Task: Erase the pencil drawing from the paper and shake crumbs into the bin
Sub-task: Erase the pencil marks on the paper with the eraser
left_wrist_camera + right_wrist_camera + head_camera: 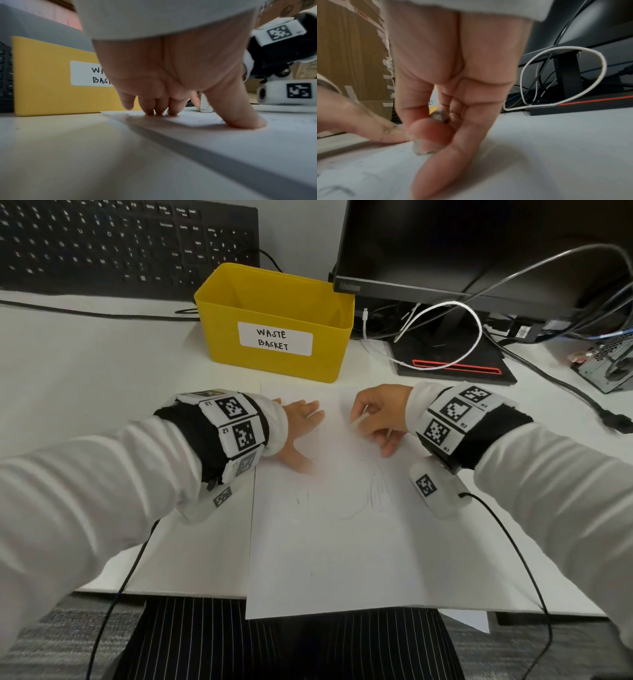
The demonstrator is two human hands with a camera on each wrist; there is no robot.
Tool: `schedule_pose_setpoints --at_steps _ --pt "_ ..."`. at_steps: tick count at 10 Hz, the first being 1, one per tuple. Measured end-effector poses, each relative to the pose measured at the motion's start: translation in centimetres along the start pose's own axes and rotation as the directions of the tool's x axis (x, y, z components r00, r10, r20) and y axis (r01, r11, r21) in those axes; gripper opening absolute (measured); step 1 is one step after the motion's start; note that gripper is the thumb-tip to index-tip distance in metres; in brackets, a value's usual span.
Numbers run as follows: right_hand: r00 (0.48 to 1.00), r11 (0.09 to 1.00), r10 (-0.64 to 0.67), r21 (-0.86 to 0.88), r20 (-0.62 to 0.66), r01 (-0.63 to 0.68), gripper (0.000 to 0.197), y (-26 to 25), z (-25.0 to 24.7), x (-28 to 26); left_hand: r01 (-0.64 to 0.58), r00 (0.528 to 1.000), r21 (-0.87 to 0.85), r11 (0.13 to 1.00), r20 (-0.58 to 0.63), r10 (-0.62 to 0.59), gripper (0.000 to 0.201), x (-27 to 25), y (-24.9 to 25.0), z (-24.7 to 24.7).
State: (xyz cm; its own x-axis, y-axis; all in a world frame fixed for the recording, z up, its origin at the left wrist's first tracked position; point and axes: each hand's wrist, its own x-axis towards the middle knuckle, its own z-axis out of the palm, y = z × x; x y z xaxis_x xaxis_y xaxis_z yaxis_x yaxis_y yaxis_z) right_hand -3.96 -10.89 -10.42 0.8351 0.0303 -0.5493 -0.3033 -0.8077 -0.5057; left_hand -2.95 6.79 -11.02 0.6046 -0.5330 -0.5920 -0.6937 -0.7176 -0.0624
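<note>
A white sheet of paper (342, 549) lies on the desk with faint pencil lines (378, 494) near its middle. My left hand (301, 422) lies flat on the paper's upper left part, fingers (159, 108) and thumb pressing down. My right hand (376, 416) pinches a white eraser (358, 422) and holds its tip on the paper's upper middle. In the right wrist view the eraser (423, 150) shows grey and worn between thumb and fingers. A yellow bin (274, 320) labelled "WASTE BASKET" stands just behind the paper.
A black keyboard (120, 244) leans at the back left. A monitor (479, 251) on its stand (452, 364) sits at the back right, with a white cable loop (428, 337) and other wires. The paper's near edge overhangs the desk front.
</note>
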Motion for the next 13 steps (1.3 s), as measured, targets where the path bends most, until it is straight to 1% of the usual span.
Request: schedule_pose_setpoints --at_steps 1,2,4,5,6,7,8,9,10,11,12,13 --pt "0.999 1.0 0.008 0.011 0.046 -0.008 0.015 0.5 0.0 -0.2 -0.007 1.0 0.003 1.0 0.007 0.007 0.099 0.2 -0.1 0.0" --pt "0.998 1.0 0.014 0.01 0.063 -0.015 0.015 0.3 -0.1 -0.2 -0.006 1.0 0.001 1.0 0.007 0.006 0.099 0.2 -0.1 0.1" --pt "0.999 1.0 -0.019 0.004 -0.037 0.02 0.02 0.7 0.5 0.0 -0.006 1.0 0.01 1.0 0.004 0.006 0.099 0.2 -0.1 0.1" --pt "1.0 0.999 -0.027 -0.039 -0.008 0.027 0.02 0.5 0.7 -0.1 -0.006 1.0 0.02 1.0 0.003 0.005 0.099 0.1 -0.1 0.0" --pt "0.997 0.996 0.005 -0.087 0.071 0.001 0.012 0.1 0.8 -0.5 -0.006 1.0 0.018 1.0 0.004 0.006 0.099 0.2 -0.2 0.0" --pt "0.999 0.998 0.012 -0.063 0.049 -0.009 0.011 -0.1 0.8 -0.6 -0.007 1.0 0.015 1.0 -0.001 0.007 0.099 0.3 -0.2 0.1" --pt "0.995 1.0 0.005 -0.023 -0.095 -0.007 0.024 0.1 0.9 -0.3 -0.006 1.0 0.017 1.0 -0.007 0.006 0.099 0.3 -0.2 0.1" --pt "0.997 0.998 -0.014 -0.07 -0.076 0.008 0.026 0.2 1.2 -0.4 -0.004 1.0 0.026 1.0 -0.004 0.004 0.098 0.1 -0.1 0.1" --pt "0.998 0.997 0.008 -0.074 0.056 -0.004 0.024 0.0 1.1 -0.7 -0.001 1.0 0.012 1.0 -0.012 0.001 0.099 0.1 -0.1 0.1" --pt "0.999 0.999 -0.011 0.042 -0.044 0.013 0.024 -0.7 0.6 -1.0 0.009 1.0 0.024 1.0 -0.021 -0.008 0.098 0.2 -0.2 0.1" --pt "0.988 0.992 -0.031 0.12 -0.15 0.049 0.022 -1.1 0.7 -0.9 0.027 0.999 0.012 1.0 -0.047 -0.026 0.097 0.1 -0.2 0.1" --pt "0.994 0.999 -0.018 0.043 -0.108 0.023 0.032 -0.9 1.7 -0.4 0.024 0.996 -0.056 0.998 -0.081 -0.028 0.095 0.2 0.0 0.2"
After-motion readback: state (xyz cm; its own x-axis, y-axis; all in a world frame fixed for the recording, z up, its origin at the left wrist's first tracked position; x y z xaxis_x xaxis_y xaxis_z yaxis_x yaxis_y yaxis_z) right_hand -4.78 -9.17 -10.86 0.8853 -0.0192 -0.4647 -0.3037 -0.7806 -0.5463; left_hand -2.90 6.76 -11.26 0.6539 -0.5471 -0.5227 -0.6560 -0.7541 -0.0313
